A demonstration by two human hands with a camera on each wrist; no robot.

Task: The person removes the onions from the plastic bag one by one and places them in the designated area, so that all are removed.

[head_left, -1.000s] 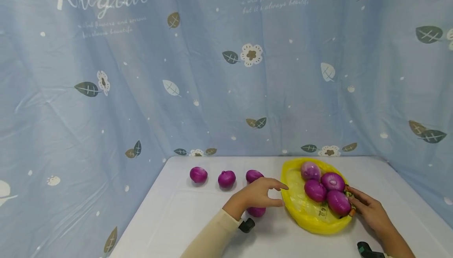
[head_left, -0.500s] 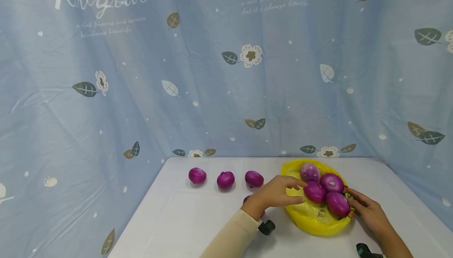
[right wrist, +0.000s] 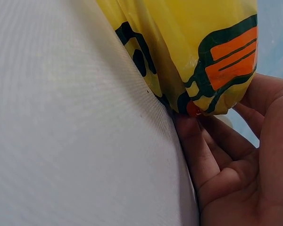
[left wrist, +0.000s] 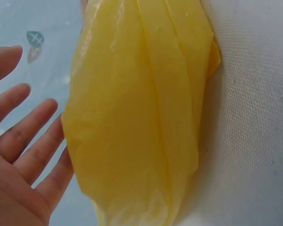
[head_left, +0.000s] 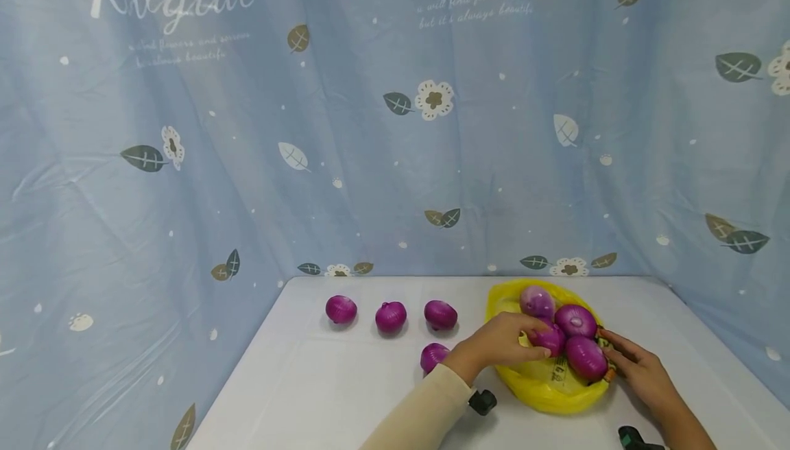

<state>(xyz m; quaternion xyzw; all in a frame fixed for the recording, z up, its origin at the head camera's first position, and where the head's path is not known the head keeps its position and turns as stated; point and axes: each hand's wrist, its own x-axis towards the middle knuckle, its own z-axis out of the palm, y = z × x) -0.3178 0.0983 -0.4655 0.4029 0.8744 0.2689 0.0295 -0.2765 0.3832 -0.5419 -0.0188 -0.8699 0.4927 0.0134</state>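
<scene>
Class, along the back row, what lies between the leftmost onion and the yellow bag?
A second onion and a third onion, apart, as the head view shows.

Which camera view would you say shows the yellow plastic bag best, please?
The head view, because it shows the yellow plastic bag whole, with its open mouth and four red onions inside. The left wrist view shows only a plain, creased outer side; the right wrist view, only part with dark and orange print.
</scene>
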